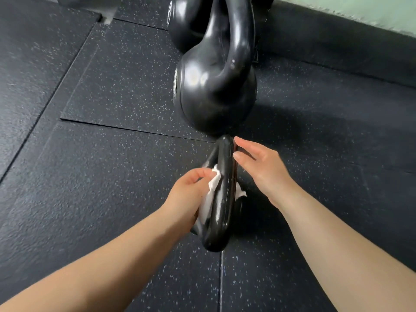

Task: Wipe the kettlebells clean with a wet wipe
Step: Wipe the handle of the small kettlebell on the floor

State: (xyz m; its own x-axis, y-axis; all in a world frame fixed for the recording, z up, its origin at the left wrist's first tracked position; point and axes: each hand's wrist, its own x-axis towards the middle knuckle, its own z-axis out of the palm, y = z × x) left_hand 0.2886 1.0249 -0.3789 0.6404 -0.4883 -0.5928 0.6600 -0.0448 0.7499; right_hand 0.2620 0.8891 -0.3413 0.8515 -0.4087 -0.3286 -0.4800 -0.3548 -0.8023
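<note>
The nearest kettlebell (221, 199) is glossy black, seen from above so that its thick handle hides most of the body; it stands on the floor between the two forearms. The left hand (191, 192) pinches a crumpled white wet wipe (210, 194) against the handle's left side — a scrap of it shows on the right too; the right hand (258, 165) rests loose, fingers spread, fingertips touching the handle's top. Just beyond stands a larger kettlebell (213, 86), another (186, 21) behind it; the floor (101, 176) is dark speckled rubber tiling — a pale green wall (360, 12) at upper right.
</note>
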